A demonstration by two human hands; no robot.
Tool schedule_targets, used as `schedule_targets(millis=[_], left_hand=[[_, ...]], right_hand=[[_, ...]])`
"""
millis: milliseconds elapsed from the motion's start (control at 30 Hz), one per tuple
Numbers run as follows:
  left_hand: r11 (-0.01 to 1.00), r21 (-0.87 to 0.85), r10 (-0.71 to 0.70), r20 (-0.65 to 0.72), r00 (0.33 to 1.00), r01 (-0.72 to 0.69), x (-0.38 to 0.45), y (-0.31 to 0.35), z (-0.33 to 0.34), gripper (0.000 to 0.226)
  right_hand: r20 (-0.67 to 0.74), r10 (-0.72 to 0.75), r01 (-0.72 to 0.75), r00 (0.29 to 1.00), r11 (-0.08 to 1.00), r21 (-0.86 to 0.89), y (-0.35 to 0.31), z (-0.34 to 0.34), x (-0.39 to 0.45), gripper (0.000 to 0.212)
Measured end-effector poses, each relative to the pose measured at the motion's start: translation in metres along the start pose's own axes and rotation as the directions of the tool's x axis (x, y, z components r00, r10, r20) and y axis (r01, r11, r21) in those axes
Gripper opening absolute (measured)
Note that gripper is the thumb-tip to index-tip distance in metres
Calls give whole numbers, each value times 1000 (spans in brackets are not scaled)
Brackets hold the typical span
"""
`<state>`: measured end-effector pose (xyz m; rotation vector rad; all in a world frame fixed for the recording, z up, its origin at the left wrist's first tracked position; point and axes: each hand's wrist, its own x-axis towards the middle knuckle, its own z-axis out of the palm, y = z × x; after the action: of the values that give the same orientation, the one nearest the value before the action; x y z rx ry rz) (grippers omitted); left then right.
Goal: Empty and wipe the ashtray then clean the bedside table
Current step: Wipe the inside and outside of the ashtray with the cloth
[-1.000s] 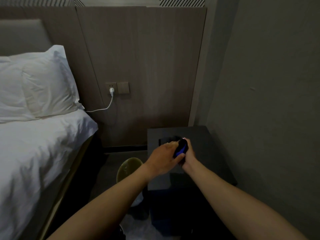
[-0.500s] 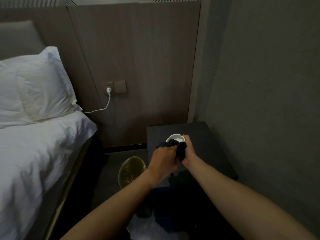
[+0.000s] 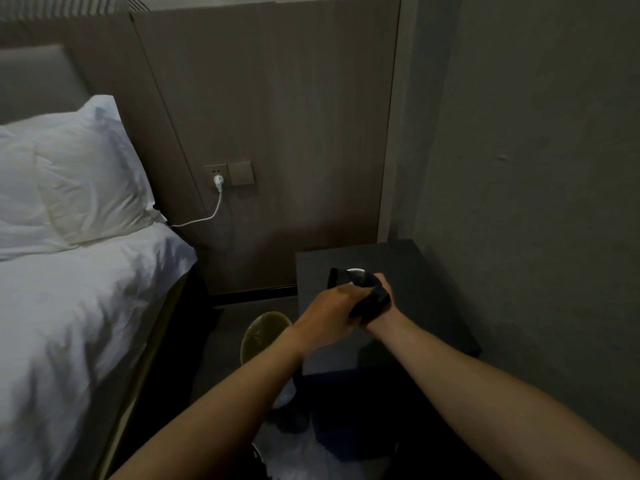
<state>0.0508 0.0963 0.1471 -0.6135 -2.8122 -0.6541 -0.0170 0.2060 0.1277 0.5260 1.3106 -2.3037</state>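
A white ashtray is held above the dark bedside table; only a sliver of its rim shows. A dark cloth is wrapped over and around it. My left hand is closed on the cloth, pressing it against the ashtray. My right hand grips the ashtray from the right side, mostly hidden under the cloth. Both hands meet over the table's left half.
A bin with a yellowish liner stands on the floor left of the table. A bed with white sheets and a pillow fills the left. A white charger cable hangs from the wall socket. A grey wall closes the right side.
The cloth now covers more of the ashtray, whose white rim showed wider half a second ago. My left hand has shifted with the cloth; both hands stay over the table.
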Motion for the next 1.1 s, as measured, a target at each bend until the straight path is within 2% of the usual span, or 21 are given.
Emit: schedule_targets(millis=[167,333,533,733,900,1000,1100], left_hand=[[997,75,-36,101,994,28,10,-10,-6,37],[971,212,-144,140,980,113,11,-10,5,48],[886,419,-286,160,945,198,23,-2,8,55],[801,587,-284,198,938,118,28,11,3,48],[782,620,-256,228,939,63,32,23,0,35],[815,576,-231,222,947,64,32,26,0,34],[861,501,-222,216,951,87,31,25,0,37]], right_hand=[[-41,133,-133,990,991,6,4,1,-4,35],[-90,157,-154,983,987,44,7,-4,-4,39],[-100,201,-188,974,975,122,6,-4,-3,39],[-90,191,-184,977,980,80,6,-4,-4,43],[4,168,-168,986,985,48,7,-7,2,48],[63,161,-163,985,986,27,2,-10,0,44],[55,164,-164,985,986,-1,0,-11,0,45]])
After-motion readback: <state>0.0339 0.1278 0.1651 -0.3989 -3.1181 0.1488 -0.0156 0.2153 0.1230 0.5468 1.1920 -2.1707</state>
